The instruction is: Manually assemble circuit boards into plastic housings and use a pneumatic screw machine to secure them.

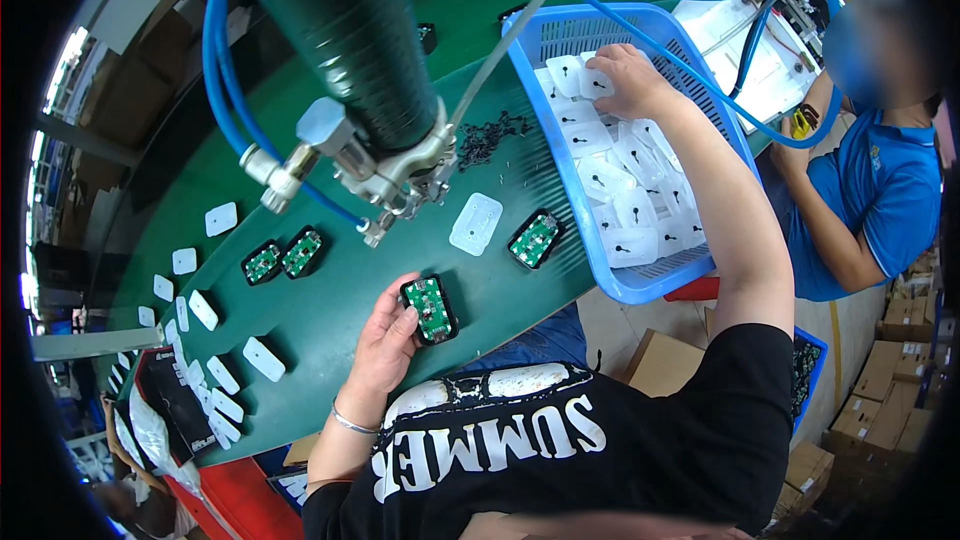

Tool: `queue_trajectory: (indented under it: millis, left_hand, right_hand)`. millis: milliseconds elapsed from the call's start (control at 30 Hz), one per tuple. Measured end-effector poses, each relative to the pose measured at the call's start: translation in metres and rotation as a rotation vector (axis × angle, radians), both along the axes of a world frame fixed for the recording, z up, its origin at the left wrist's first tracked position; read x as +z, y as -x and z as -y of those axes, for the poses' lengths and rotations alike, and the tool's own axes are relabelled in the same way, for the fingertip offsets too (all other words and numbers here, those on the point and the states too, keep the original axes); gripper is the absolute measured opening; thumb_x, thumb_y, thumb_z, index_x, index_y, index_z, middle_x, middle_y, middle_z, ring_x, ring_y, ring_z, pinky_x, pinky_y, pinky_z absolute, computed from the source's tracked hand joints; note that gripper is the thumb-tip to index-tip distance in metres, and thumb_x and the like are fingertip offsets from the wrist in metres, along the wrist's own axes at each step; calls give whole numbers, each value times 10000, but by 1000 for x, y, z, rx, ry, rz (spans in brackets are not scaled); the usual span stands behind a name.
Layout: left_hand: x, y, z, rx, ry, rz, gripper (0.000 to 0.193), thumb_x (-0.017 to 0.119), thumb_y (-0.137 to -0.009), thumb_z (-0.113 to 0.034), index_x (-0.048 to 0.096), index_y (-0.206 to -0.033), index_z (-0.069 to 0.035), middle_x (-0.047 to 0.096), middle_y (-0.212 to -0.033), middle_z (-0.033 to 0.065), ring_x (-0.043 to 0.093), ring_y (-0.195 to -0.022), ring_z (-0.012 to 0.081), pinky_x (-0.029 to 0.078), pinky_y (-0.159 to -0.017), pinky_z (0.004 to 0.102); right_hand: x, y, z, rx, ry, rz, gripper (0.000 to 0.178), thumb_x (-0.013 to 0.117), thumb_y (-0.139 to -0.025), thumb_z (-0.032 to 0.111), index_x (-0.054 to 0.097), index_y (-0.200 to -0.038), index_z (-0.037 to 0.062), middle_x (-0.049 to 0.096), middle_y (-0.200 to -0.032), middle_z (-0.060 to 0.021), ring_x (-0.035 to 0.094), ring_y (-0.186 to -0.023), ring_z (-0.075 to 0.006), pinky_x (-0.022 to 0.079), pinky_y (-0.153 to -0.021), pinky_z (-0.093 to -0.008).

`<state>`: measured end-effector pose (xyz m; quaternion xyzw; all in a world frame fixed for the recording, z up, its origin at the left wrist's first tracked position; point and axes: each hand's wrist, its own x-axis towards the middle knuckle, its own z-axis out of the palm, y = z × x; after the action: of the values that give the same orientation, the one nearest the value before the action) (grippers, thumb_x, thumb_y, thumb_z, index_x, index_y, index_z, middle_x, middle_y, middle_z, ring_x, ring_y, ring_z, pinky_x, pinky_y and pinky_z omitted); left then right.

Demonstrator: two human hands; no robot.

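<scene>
My left hand [388, 332] is closed around a black plastic housing with a green circuit board [434, 308] in it, held at the table's near edge. Inside the blue plastic basket [582, 225], at its far end, my right hand [630, 82] has its fingers bent around the edge of a white plastic cover [596, 86]. Several similar white covers, each with a small black piece in the middle, fill the basket. Between my hands, a black housing with a board [536, 239] lies beside a loose white panel [475, 224].
A dark green column with a metal fitting [385, 185] and blue hoses hangs over the green table [330, 340]. Small black parts [490, 138] lie in a pile. Two filled housings [282, 256] and several white panels [264, 359] are at left. A co-worker [850, 190] sits at right.
</scene>
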<state>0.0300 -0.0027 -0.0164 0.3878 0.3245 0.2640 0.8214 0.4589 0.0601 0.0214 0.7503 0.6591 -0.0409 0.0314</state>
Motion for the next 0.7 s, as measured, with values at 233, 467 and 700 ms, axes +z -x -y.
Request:
queue_trajectory:
  millis: [233, 467, 700]
  left_hand:
    - [7, 4, 0, -42, 37, 17, 514, 529, -865, -240, 323, -1295, -49, 458, -1210, 202, 564, -977, 262, 493, -811, 398]
    - [53, -40, -4, -313, -50, 209, 553, 519, -863, -292, 316, -1306, -31, 434, -1249, 220, 574, -961, 241, 502, -781, 365]
    - [50, -24, 3, -495, 14, 299, 471, 443, -923, -217, 312, -1307, 22, 484, -1187, 86, 471, -1084, 133, 387, -916, 267]
  right_hand:
    - [41, 19, 42, -61, -214, -247, 500, 647, -700, 231, 524, -1125, -2, 547, -1104, -179, 525, -1034, -307, 404, -910, -344]
    - [82, 160, 153, 70, -322, -407, 504, 707, -600, 152, 544, -1054, 3, 579, -893, -162, 589, -801, -323, 474, -686, -352]
    - [39, 218, 170, 60, -436, -521, 506, 708, -612, 159, 517, -1051, -4, 567, -917, -149, 585, -786, -317, 487, -664, -372]
